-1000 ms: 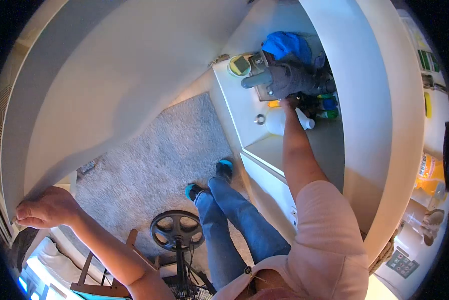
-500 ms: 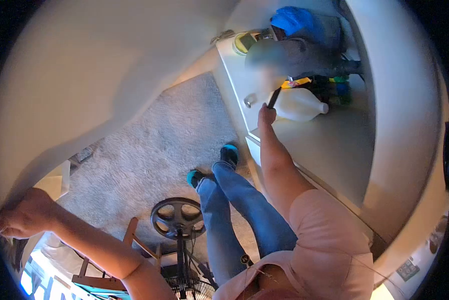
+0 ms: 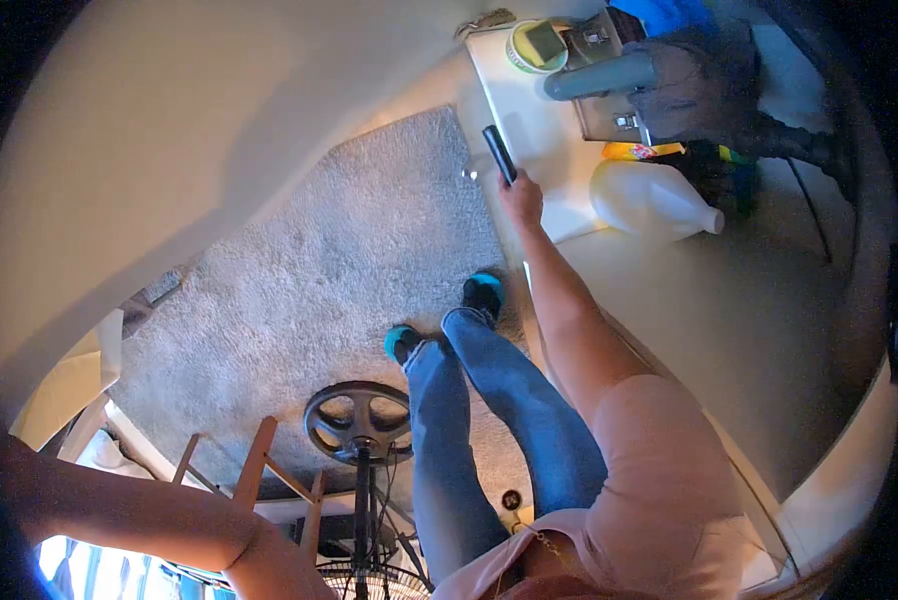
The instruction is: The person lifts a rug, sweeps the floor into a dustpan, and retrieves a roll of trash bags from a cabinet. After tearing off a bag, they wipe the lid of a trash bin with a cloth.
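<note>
My right hand is wrapped round a slim black stick-shaped thing, perhaps a flashlight. It is held up at the edge of a white shelf or cupboard surface, beside a small shiny metal knob. To the right of this hand, a translucent white plastic jug lies on its side. My left forearm reaches to the far left edge, where the hand itself is out of sight.
Behind the jug are a yellow packet, a latched case, a grey tube-shaped thing and a tub with a sponge-like block. Below, a fan's round base stands on grey carpet, near wooden legs.
My right hand has drawn the black stick-shaped thing left, away from the jug, and it now tilts the other way. My left hand has gone out of view. The camera view has shifted.
</note>
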Demonstrator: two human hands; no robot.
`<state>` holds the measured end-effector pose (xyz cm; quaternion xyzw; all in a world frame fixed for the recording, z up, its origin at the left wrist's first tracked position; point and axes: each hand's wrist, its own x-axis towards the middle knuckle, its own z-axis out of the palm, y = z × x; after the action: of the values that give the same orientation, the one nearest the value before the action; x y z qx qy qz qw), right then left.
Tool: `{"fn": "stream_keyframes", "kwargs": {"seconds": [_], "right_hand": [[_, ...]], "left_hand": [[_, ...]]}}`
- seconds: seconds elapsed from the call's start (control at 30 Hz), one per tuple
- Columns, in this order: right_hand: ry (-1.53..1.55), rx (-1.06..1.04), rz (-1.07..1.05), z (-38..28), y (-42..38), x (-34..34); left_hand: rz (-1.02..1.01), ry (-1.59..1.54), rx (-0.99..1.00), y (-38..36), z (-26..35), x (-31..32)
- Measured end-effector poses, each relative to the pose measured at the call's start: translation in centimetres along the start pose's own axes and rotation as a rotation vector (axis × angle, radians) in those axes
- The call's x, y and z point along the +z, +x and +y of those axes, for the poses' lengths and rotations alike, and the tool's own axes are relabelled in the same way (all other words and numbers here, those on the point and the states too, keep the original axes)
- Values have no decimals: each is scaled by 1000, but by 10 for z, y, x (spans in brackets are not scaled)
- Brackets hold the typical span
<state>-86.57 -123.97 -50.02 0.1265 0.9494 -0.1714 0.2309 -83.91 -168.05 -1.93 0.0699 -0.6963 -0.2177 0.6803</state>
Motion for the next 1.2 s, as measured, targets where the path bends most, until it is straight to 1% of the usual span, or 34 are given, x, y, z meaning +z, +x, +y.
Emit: {"fn": "stream_keyframes", "kwargs": {"seconds": [0.03, 0.1, 0.13, 0.17, 0.23, 0.27, 0.33, 0.4, 0.5, 0.6, 0.63, 0.73, 0.77, 0.8, 0.83, 0.87, 0.9, 0.93, 0.97, 1.0, 1.07, 1.17, 1.2], "right_hand": [[7, -2, -74, -2, -4, 2], [-40, -219, 26, 7, -14, 28], [-64, -326, 78, 11, -14, 42], [-63, -309, 20, 5, -11, 47], [-136, -330, 73, -15, 5, 51], [-172, -338, 96, -25, 13, 51], [-105, -271, 151, -34, 45, 64], [-84, -236, 198, -30, 82, 77], [-61, -298, 361, -20, 128, 92], [82, -516, 411, -13, 173, 102], [145, -449, 358, -22, 172, 93], [-96, -414, 494, -28, 181, 107], [-98, -436, 468, -34, 176, 102], [-105, -449, 455, -40, 170, 95], [257, -109, 410, -57, 163, 89], [-50, -328, 602, -38, 182, 125], [-224, -419, 432, -48, 153, 102], [-137, -341, 313, -43, 166, 119], [-144, -354, 209, -44, 159, 105], [-154, -367, 93, -42, 148, 96], [-246, -341, -1, -34, 133, 87], [-186, -313, 20, -23, 108, 85], [-153, -374, 87, -21, 112, 89]], "left_hand": [[-54, -98, -46, 2, -1, -1], [-158, -299, -142, 6, -4, -3], [-126, 169, -8, 6, -7, -6], [-89, 636, 128, 5, -11, -11], [142, 706, 80, 31, -18, -18], [303, 301, -100, 75, -19, -14], [276, 110, -144, 75, -21, -13], [-71, 545, 118, 21, -19, -17], [-123, -14, 27, 4, -20, 7], [-223, -46, 88, 25, -34, 1], [5, 16, -115, 65, -43, -6], [35, 121, -12, 60, -42, -9], [38, 207, 26, 56, -42, -11], [33, 356, 85, 49, -44, -13], [34, 538, 159, 39, -44, -15], [25, 595, 211, 27, -43, -9], [47, 278, 123, 3, -29, 16], [66, -37, 54, -5, -16, 27], [-35, -27, 132, 13, -20, 19], [-61, -44, 46, 20, -26, 8], [-74, -62, -19, 31, -35, -5], [-90, -114, -23, 42, -55, -20], [-96, -134, -32, 41, -56, -21]]}}
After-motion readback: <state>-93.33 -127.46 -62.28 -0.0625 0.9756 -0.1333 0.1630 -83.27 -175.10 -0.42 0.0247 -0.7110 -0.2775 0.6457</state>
